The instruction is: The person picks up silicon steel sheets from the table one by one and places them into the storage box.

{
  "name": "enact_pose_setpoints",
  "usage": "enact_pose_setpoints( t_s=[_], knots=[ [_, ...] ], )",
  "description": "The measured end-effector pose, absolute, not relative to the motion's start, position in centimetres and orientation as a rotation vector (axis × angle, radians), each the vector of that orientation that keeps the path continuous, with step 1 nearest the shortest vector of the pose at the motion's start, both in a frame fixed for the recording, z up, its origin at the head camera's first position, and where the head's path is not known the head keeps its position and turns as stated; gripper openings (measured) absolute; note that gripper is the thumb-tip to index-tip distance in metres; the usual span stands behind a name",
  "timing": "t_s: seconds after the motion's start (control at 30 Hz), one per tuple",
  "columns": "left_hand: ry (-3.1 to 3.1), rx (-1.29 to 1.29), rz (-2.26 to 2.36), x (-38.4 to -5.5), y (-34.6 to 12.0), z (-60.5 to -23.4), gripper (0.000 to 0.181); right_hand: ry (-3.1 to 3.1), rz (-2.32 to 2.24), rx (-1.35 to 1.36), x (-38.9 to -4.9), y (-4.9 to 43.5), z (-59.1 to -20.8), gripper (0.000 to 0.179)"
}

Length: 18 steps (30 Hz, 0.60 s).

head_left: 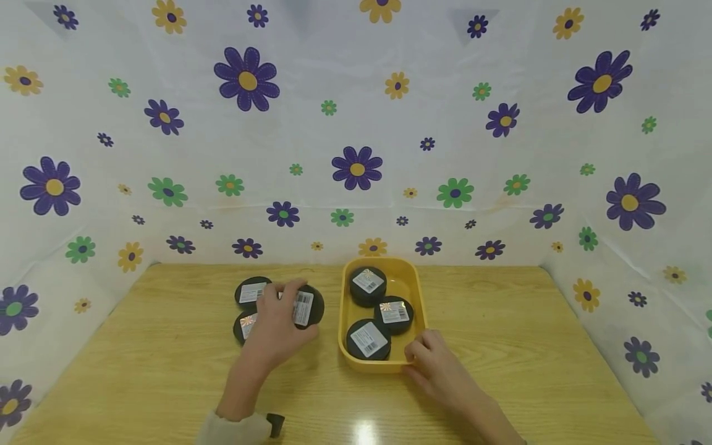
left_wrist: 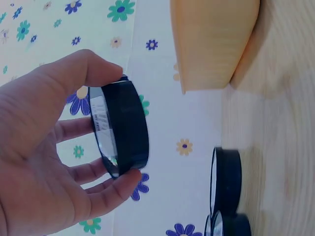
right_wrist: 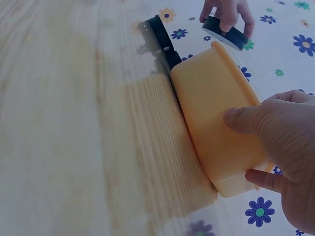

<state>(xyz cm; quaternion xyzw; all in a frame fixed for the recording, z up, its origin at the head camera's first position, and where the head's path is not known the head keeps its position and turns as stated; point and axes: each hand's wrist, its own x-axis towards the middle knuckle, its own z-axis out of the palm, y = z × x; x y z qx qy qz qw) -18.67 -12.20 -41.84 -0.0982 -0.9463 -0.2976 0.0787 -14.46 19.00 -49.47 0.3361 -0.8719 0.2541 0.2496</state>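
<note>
My left hand [head_left: 278,327] grips a flat, round black container [head_left: 308,307] by its rim, thumb on one side and fingers on the other. In the left wrist view this container [left_wrist: 129,128] is held clear of the table, its white label towards the palm. Two similar black containers, one at the back [head_left: 251,292] and one nearer [head_left: 242,327], lie beside and partly behind that hand. My right hand [head_left: 442,371] pinches the near right corner of a yellow plastic bin [head_left: 384,367], with its thumb against the outer wall [right_wrist: 216,113]. Three labelled black containers [head_left: 369,339] sit inside the bin.
The wooden table [head_left: 500,321] stretches to both sides of the bin. A white cloth with printed flowers [head_left: 356,86] hangs behind the table and along its left and right sides. A dark tab [head_left: 275,424] shows by the left sleeve.
</note>
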Motion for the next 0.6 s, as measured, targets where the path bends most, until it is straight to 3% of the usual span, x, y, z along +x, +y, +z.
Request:
enact_pose_setpoints(
  t_s=[0.6],
  knots=[
    [-2.776, -0.517, -0.909, -20.1, -6.5, -41.7, 0.079, -2.429, 0.701, 0.885, -14.3, 19.1, -49.3, 0.033]
  ],
)
